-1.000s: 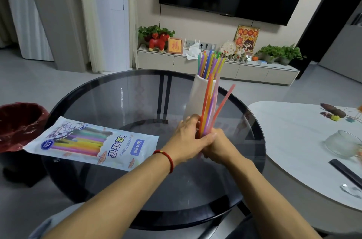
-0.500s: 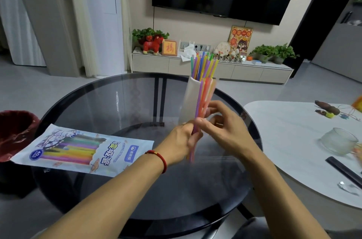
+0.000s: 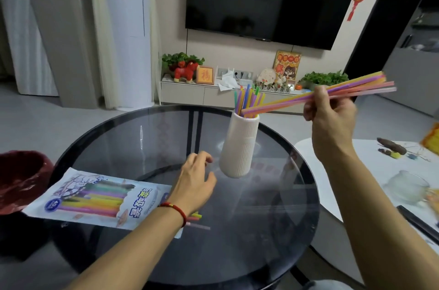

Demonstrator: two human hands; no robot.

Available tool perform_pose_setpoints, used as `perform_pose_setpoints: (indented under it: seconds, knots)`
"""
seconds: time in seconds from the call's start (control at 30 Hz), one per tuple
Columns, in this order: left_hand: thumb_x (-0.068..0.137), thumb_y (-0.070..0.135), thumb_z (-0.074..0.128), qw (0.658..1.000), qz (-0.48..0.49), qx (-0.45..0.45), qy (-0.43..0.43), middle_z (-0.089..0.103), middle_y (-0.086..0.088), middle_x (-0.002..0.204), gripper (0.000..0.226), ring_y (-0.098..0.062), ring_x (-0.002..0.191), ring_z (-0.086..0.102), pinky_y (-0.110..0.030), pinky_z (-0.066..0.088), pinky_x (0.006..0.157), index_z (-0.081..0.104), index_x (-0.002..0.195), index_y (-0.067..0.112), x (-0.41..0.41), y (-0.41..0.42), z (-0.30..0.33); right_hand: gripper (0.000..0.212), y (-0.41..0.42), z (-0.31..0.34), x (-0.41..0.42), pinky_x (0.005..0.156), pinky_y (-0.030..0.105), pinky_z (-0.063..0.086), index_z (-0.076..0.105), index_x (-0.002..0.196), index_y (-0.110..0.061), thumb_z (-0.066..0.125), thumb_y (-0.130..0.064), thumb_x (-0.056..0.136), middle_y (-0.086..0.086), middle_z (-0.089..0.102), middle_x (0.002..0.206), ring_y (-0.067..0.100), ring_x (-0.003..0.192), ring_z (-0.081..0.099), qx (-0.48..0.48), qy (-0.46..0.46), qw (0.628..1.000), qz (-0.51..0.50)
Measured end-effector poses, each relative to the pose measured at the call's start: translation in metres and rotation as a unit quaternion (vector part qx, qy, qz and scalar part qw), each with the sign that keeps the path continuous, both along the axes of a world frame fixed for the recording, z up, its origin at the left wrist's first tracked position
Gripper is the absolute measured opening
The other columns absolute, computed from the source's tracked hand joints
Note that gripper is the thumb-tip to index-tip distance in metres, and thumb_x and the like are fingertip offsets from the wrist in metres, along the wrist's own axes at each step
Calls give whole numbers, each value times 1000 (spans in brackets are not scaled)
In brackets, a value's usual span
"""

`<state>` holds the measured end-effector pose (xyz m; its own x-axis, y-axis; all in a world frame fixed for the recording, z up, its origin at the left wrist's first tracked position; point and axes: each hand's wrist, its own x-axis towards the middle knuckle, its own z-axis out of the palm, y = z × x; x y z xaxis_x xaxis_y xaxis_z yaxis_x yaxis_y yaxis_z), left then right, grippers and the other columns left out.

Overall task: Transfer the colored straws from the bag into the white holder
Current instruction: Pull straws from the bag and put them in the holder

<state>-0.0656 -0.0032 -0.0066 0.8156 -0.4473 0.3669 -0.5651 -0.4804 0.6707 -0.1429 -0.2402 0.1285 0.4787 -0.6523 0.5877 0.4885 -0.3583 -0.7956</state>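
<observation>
Bundle of colored straws [image 3: 318, 96] now raised clear of the table [image 3: 273, 230] and swung near-horizontal, gripped mid-length by the right hand [image 3: 329, 113], fingers [image 3: 308, 111] curled round it; half a second ago stood upright in front of the white holder [image 3: 240, 144], steadied by both hands. Left hand [image 3: 194, 182] released from bundle, now low beside holder base, fingers loosely curled, holding nothing, not seen touching holder. Near tips of bundle aimed at holder mouth, overlapping it in view; whether already inside cannot be told. Holder upright at table centre, already carrying a standing cluster of straws [image 3: 247, 97]. Bag [image 3: 95, 199] flat at left edge of table, more straws visible inside, several ends protruding from its open end [image 3: 197, 217] under the left wrist. Judged: insertion of this batch under way, one-handed; bundle splayed at far end, so stray tips may miss the rim. Task partly done; remaining bag contents not yet moved.
</observation>
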Motion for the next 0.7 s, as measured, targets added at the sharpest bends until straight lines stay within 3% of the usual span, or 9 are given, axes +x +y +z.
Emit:
perform_pose_setpoints:
  seconds: [0.17,0.23,0.3,0.4,0.53,0.6,0.7]
  knots:
    - [92,12,55,1000,0,15,-2,48,0,121,27,-16,102,54,-27,45,84,50,118,20,-2,5,-2,31,-4,15,32,57,35,50,65,89,-1,57,-26,105,5,64,66,16,54,59,-84,90,987,-104]
    - [92,12,55,1000,-3,20,-7,48,0,121,27,-17,105,54,-29,48,87,50,118,20,-3,4,-2,30,1,15,41,63,41,55,65,82,-10,58,-28,104,6,68,69,22,59,64,-132,138,975,-114]
    - [91,11,55,1000,-5,27,-12,49,0,121,28,-18,109,54,-34,49,93,51,118,19,-3,4,-3,26,5,15,50,62,38,58,64,80,-17,60,-27,104,3,69,69,18,59,68,-171,169,964,-116]
    - [90,12,55,999,-9,40,-17,50,0,122,29,-19,112,53,-37,47,97,51,118,20,-3,5,-5,18,14,17,63,51,24,59,69,90,-12,63,-21,104,2,72,73,0,49,66,-201,226,948,-97]
    - [90,14,55,998,-17,58,-20,50,1,122,30,-17,115,52,-36,48,97,52,119,21,1,8,-9,26,22,13,71,67,38,63,77,97,-1,69,-26,101,15,79,83,19,63,73,-229,345,910,-23]
    - [91,17,56,997,-15,73,-23,50,1,122,31,-17,117,51,-35,47,97,51,121,22,4,12,-10,33,24,12,70,75,45,64,77,98,-2,72,-34,98,16,79,82,25,70,76,-226,347,910,-11]
    - [89,26,58,993,-20,108,-32,49,2,122,39,-18,118,47,-33,45,96,48,127,24,11,20,-10,54,24,8,70,88,51,62,61,135,-4,75,-38,95,15,73,116,28,88,76,-208,312,926,-54]
